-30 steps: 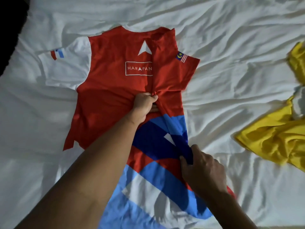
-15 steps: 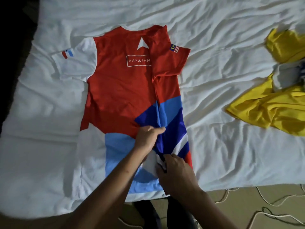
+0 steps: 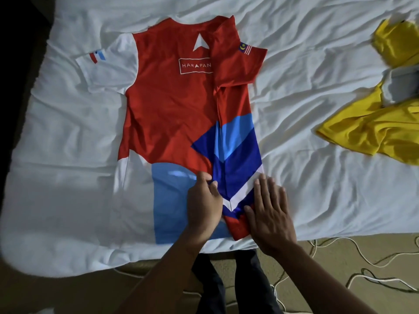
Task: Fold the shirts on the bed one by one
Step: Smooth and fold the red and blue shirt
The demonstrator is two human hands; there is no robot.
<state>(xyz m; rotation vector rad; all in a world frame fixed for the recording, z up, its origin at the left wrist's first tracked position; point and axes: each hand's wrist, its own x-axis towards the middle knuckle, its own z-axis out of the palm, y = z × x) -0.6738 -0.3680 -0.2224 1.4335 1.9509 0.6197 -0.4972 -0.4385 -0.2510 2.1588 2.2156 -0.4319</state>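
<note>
A bed (image 3: pixel 317 109) covered by a creased white sheet was seen filling most of the head view. A red shirt (image 3: pixel 172 109) was spread on it left of centre, back upward and collar toward the far side, with blue, light-blue and white chevron panels toward the hem, which was laid at the near edge of the bed. Its right side had been folded inward over the body, so that the red sleeve (image 3: pixel 240 64) was laid on top. The white sleeve (image 3: pixel 106 66) on the other side was left spread flat on the sheet. A yellow shirt (image 3: pixel 374 132) was left crumpled well apart at the right edge, with a grey-white item (image 3: pixel 399 87) lying on it.

The folded edge near the hem was pinched by the curled fingers of the left hand (image 3: pixel 204 207). The right hand (image 3: pixel 269 214) was laid flat, fingers straight and slightly spread, on the folded panel and the sheet beside it.

"HARAPAN" (image 3: pixel 196 66) was printed in white inside a white box on the back, partly covered by the fold, under a white triangle (image 3: pixel 199 43). A small flag patch (image 3: pixel 245 49) was carried on the red sleeve, and red and blue stripes (image 3: pixel 96 56) on the white one. White cables (image 3: pixel 362 277) were strewn on the floor (image 3: pixel 340 252).
</note>
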